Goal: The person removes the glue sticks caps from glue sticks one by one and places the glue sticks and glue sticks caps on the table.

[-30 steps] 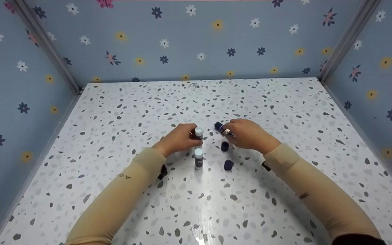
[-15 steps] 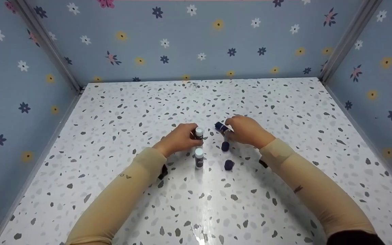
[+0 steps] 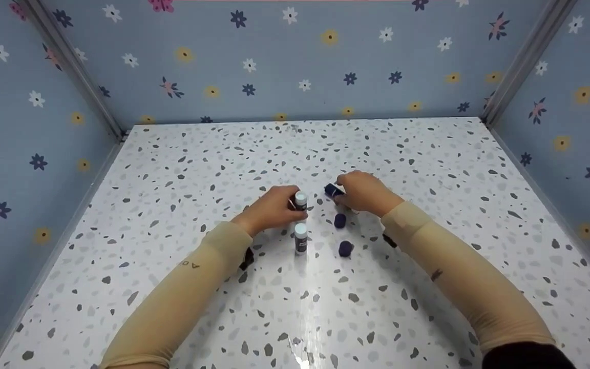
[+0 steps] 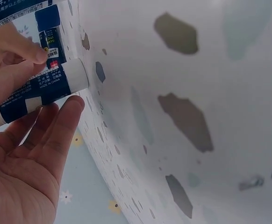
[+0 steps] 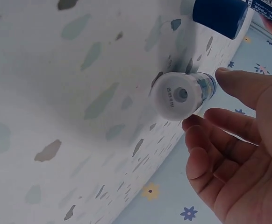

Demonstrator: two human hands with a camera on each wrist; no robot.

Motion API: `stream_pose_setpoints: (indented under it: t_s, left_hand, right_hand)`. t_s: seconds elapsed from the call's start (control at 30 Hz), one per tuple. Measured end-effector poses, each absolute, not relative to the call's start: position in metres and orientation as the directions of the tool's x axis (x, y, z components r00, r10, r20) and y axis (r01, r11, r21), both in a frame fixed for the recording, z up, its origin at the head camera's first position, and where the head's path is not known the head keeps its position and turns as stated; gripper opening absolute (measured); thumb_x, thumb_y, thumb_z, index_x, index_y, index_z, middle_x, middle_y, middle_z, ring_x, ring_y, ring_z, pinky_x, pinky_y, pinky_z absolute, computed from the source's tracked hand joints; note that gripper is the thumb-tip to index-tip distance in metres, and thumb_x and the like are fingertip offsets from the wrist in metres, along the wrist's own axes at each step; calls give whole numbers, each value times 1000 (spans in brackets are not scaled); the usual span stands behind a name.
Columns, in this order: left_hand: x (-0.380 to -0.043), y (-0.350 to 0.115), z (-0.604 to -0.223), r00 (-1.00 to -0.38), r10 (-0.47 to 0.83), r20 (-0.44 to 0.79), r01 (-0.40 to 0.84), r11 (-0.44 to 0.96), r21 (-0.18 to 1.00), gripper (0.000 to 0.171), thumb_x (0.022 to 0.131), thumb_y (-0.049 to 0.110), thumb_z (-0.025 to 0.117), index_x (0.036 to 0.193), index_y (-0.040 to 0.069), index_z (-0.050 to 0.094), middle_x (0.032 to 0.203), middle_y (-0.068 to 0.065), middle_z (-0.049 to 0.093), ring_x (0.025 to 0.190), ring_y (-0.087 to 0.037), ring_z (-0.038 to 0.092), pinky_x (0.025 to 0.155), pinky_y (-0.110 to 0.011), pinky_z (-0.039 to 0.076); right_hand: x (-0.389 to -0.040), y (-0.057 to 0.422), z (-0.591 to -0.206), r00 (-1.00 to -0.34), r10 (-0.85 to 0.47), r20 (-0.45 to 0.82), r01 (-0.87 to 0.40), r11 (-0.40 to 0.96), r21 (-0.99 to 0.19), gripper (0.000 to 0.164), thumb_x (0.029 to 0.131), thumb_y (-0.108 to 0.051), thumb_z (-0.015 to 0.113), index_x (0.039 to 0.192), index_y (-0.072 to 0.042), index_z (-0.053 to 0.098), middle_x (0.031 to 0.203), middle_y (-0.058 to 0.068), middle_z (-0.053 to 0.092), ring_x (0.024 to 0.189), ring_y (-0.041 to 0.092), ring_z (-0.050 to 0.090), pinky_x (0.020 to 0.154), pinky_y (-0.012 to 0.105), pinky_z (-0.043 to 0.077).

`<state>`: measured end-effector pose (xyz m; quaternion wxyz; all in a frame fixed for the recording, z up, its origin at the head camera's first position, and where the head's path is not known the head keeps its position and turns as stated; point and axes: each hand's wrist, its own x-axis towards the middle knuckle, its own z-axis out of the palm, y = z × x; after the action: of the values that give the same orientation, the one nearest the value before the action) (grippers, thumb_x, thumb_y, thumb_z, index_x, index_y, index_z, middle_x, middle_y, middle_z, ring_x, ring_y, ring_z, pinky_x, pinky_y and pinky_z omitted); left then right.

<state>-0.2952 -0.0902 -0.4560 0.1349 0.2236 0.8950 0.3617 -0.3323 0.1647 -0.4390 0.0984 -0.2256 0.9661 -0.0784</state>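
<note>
My left hand [image 3: 270, 206] grips an upright glue stick [image 3: 300, 201], its thumb and fingers around the blue-labelled tube. In the left wrist view, the tube's white end [image 4: 76, 74] faces the speckled table. A second uncapped glue stick [image 3: 300, 240] stands nearer to me. To the right, a third glue stick [image 3: 332, 190] lies on its side with its navy cap on. Around it are the spread thumb and loosely bent fingers of my right hand [image 3: 366, 192]. In the right wrist view, its white base [image 5: 175, 96] shows between them; contact is hard to tell.
Two loose navy caps [image 3: 340, 221], [image 3: 345, 249] lie right of the standing glue sticks. The speckled white table [image 3: 223, 318] is bounded by blue flowered walls [image 3: 274, 61] at the back and both sides.
My right hand has shifted a little left and away from me around the lying glue stick, its fingers repositioned. The left hand and its glue stick have stayed put.
</note>
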Motion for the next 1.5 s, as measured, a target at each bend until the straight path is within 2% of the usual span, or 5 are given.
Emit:
stream_pose_setpoints:
  t_s: [0.27,0.77,1.07,1.27,1.5]
  left_hand:
    - [-295,-90,-453,-862,500,-78,305,636,709,29,96,20,81,119,8,67,117,-9,76,106,-24,72,96,-42,60]
    - [-297,-94,-446,-849,522,-77,334,645,688,33,95,22,83,121,8,67,118,-9,74,108,-25,70,100,-44,58]
    - [-295,-98,-440,-854,513,-83,323,650,688,39,94,26,87,123,9,67,123,-11,74,118,-33,70,105,-47,57]
    - [-295,-101,-435,-860,503,-85,316,656,685,46,94,29,87,129,7,67,126,-13,72,123,-35,69,108,-49,56]
    - [-295,-106,-429,-853,515,-87,333,664,669,55,95,33,86,139,6,64,132,-13,70,127,-32,67,111,-50,54]
  right_hand:
    - [-338,157,-445,-879,-445,-168,-417,891,-180,24,103,-24,74,110,-1,71,95,14,73,87,30,64,86,48,58]
    - [-341,147,-446,-884,-422,-200,-394,904,-165,26,103,-22,74,121,-4,68,104,14,73,95,31,68,90,47,59]
    - [-339,149,-444,-877,-443,-186,-410,892,-190,20,104,-18,72,117,-3,68,102,15,71,90,31,68,88,48,60]
    - [-339,152,-438,-870,-468,-154,-437,877,-198,22,106,-19,71,118,-1,67,104,17,73,94,33,68,91,50,59]
    - [-338,156,-430,-870,-482,-102,-458,867,-196,24,103,-13,71,121,1,66,107,20,74,98,35,70,92,51,59]
